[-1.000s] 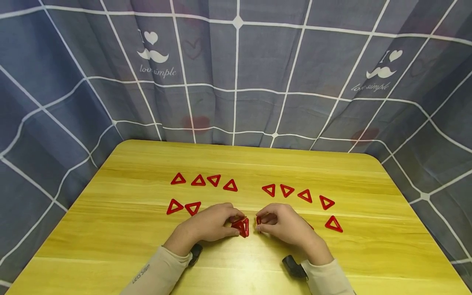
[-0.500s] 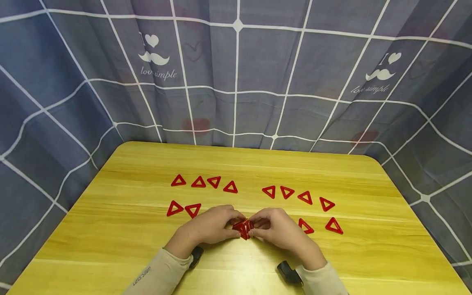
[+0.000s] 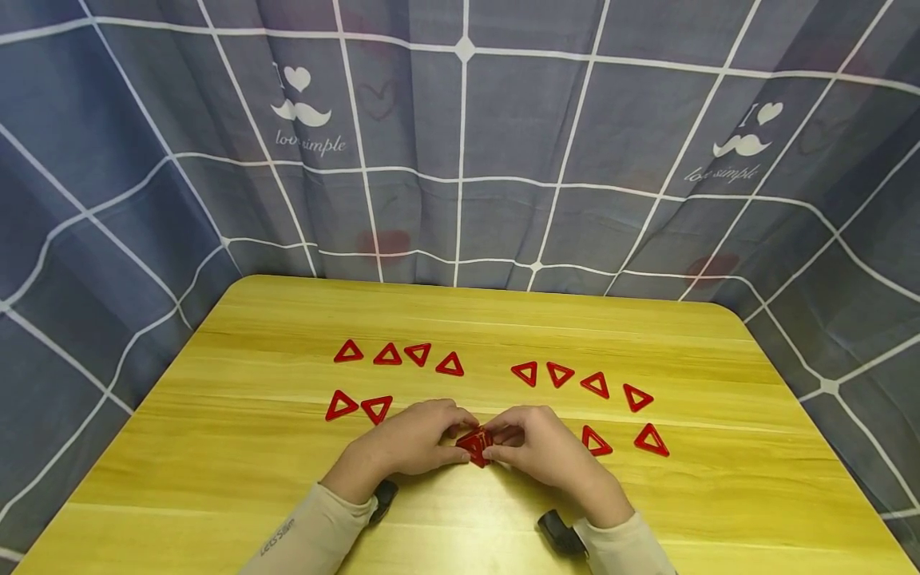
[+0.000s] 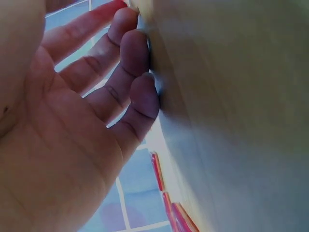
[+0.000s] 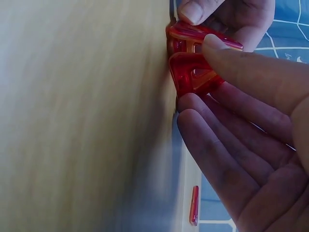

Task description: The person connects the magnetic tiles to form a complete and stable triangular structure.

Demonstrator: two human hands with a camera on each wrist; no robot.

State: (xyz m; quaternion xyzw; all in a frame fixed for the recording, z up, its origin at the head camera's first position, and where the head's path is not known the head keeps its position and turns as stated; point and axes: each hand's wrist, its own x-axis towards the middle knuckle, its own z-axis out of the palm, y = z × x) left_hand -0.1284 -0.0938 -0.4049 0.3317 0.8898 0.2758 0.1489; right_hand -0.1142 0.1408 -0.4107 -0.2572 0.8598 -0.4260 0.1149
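Near the middle of the table, my two hands meet around a cluster of translucent red plastic triangle tiles (image 3: pixel 474 449) with hollow centres. My left hand (image 3: pixel 417 438) pinches the cluster from the left side. From the right, my right hand (image 3: pixel 541 447) holds a red triangle tile (image 5: pixel 186 72) between thumb and fingers, up against the others. The right wrist view shows these tiles standing on edge, leaning together close over the tabletop, with the left thumb (image 5: pixel 192 12) above. In the left wrist view the left fingertips (image 4: pixel 145 94) rest along the table surface, and the held tiles are mostly hidden.
Several loose red triangles lie flat on the wooden table (image 3: pixel 446 527), such as a left one (image 3: pixel 341 406), a back one (image 3: pixel 450 364) and a right one (image 3: pixel 651 440). A grey-blue checked curtain (image 3: pixel 503 144) hangs behind and at both sides.
My right hand has moved left, bringing its triangle tile against the tiles in my left hand. A flat triangle beside the right forearm has come into full view. The left hand stays nearly still.
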